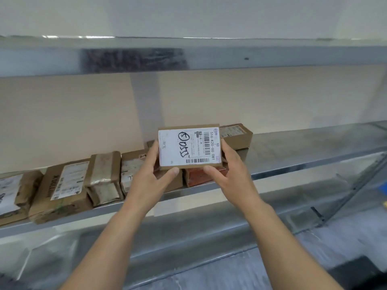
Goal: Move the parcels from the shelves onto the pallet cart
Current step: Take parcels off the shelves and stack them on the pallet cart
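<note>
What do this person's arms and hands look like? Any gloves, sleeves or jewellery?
Both arms are bare as far down as the picture shows, with no sleeve in view. The left hand and the right hand wear no gloves. No watch, bracelet or ring shows on either wrist or on the fingers that are visible. No markings or tattoos show on the forearms.

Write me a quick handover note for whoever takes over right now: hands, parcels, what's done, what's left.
Left hand and right hand: both grip the labelled parcel, one at each side, raised in front of the shelf.
Still on the shelf: a row of brown parcels to the left, a red parcel under the held one, and a small box behind it.
Pallet cart: not in view, so what is already loaded cannot be told.
Left: carry this parcel to the cart, then clear the rest.
</note>
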Demonstrator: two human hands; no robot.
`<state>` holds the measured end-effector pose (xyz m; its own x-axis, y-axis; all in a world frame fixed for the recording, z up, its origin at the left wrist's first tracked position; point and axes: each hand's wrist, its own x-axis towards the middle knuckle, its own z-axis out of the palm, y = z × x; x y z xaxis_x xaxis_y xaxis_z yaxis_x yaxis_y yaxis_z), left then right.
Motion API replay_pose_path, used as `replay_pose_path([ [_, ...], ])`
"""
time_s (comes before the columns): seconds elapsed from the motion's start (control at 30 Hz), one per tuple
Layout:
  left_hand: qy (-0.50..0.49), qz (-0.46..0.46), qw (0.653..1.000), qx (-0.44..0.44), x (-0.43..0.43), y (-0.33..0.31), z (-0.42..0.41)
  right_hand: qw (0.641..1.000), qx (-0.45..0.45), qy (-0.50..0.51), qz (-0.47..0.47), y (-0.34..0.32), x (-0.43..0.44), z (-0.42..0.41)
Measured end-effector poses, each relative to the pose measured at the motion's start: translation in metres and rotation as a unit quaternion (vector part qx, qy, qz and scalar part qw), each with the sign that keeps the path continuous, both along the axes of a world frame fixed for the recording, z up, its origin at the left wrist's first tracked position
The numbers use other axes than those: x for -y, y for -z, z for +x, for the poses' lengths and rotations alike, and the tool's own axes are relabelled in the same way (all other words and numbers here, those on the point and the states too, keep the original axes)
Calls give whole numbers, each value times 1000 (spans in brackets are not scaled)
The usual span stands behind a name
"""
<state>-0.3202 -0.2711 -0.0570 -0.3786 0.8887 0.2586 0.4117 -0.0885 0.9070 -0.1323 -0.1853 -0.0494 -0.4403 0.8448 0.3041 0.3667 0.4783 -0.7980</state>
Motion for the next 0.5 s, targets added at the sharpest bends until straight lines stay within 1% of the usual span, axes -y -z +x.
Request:
replay_pose_path([
  [0.27, 33, -10, 999, -22, -42, 8, 98, 998, 10, 62, -2, 10, -22, 105],
  [0.5, 95, -4, 995, 5, -74, 22, 180, 992, -21, 122, -17, 23, -31, 195],
])
